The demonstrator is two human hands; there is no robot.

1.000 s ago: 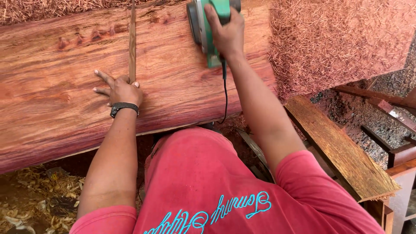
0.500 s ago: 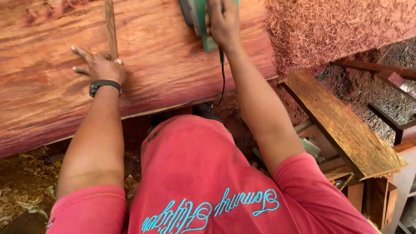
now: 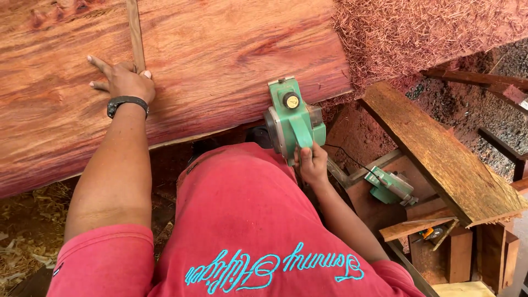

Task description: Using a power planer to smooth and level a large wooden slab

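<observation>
Left hand: flat, fingers spread wide on red wood slab, beside thin wooden strip.
Right hand: closed around handle of green electric planer.
Planer: at slab's near edge.

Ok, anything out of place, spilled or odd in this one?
A thick pile of reddish shavings covers the right end of the slab, and pale shavings litter the ground. A second green power tool lies among offcuts below. No damage is visible.
</observation>
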